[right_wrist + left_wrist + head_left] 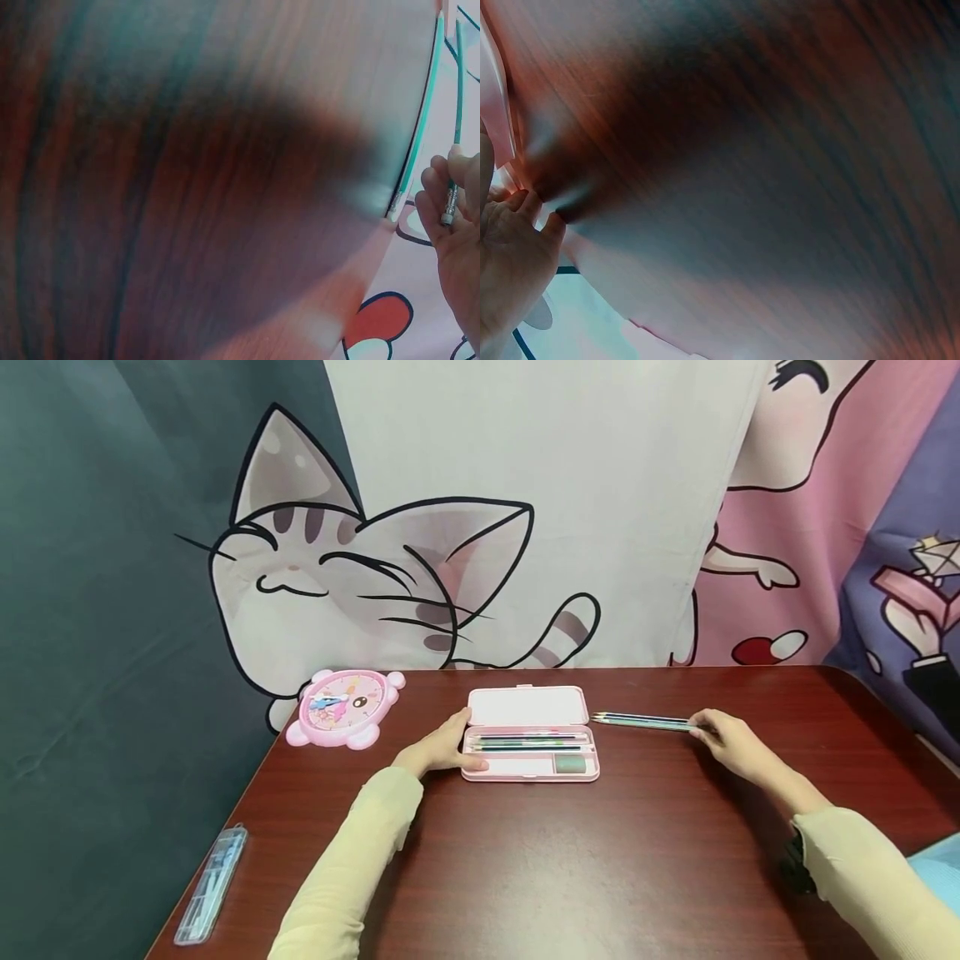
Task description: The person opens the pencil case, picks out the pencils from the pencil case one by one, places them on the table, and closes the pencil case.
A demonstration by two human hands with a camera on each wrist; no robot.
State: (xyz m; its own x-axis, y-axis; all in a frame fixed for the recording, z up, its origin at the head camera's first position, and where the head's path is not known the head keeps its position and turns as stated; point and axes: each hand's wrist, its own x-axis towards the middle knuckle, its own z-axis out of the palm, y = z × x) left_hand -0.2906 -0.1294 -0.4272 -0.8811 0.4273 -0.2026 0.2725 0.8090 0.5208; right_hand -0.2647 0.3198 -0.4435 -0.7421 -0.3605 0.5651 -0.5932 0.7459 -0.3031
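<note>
While our left hand (437,752) rests at the left side of the open pink pencil case (521,767), its thumb lies over the front left corner and its other fingers reach up beside the lid (527,706), extended and relaxed rather than clenched. Our right hand (726,745), well apart to the right, pinches a green pencil (459,97) near its eraser end, and we see its tip pointing toward the case. Close beside it, a second pencil (424,112) lies on the bench (551,860). We have the case near the middle of the bench's far side, lid folded back, with a row of pencils (528,746) in the rear compartment and a grey-green block (570,764) at the right end of the front one. To our left stand a pink toy clock (341,710) near the far edge and, nearer us, a clear case (212,885) by the left edge.
</note>
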